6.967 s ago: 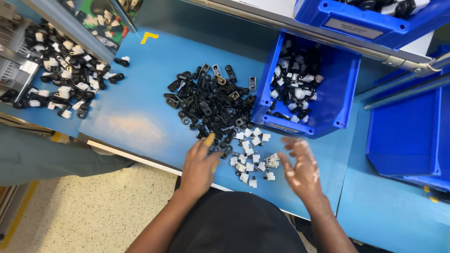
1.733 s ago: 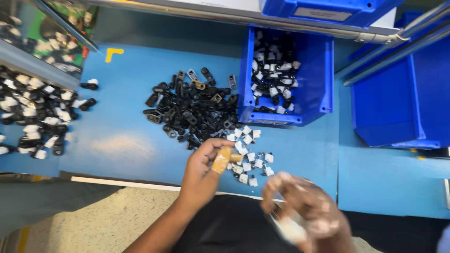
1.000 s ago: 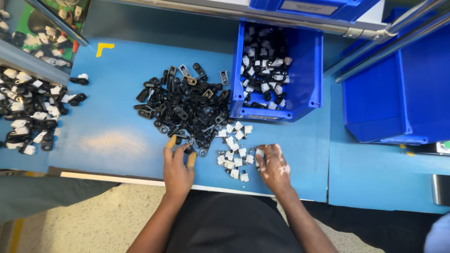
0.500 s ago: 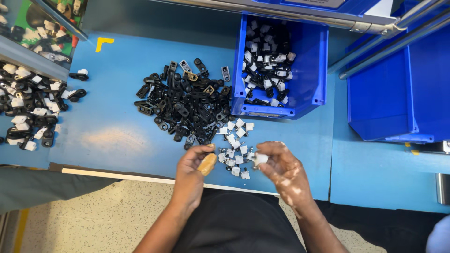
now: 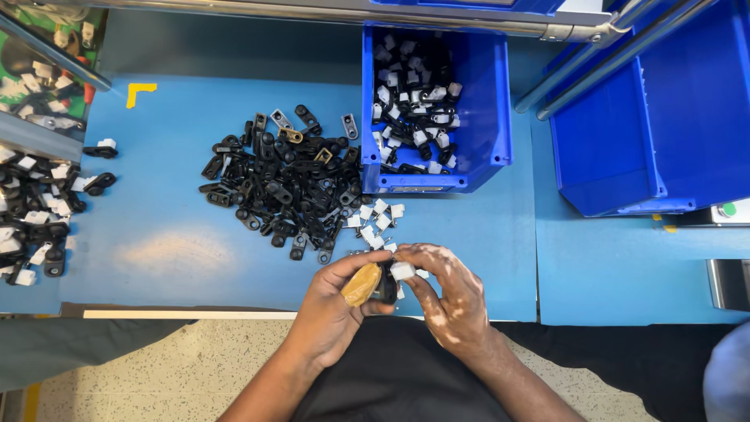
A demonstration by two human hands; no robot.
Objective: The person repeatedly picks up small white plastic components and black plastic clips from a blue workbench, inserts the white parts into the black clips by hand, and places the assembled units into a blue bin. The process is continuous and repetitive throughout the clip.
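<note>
My left hand (image 5: 336, 312) pinches a small black plastic part (image 5: 384, 287) near the table's front edge; its thumb wears a tan wrap. My right hand (image 5: 447, 291) holds a small white clip (image 5: 401, 270) against that black part. Both hands meet just below a scatter of white clips (image 5: 376, 221). A heap of black parts (image 5: 285, 186) lies on the blue table (image 5: 156, 227) beyond my left hand.
A blue bin (image 5: 500, 117) with assembled black-and-white pieces stands behind the clips. A larger blue bin (image 5: 664, 125) is at the right under metal rails. More black-and-white pieces (image 5: 35, 211) lie at the left edge.
Both hands have come together over the front edge. The right hand now presses a white clip onto the black part held by the left.
</note>
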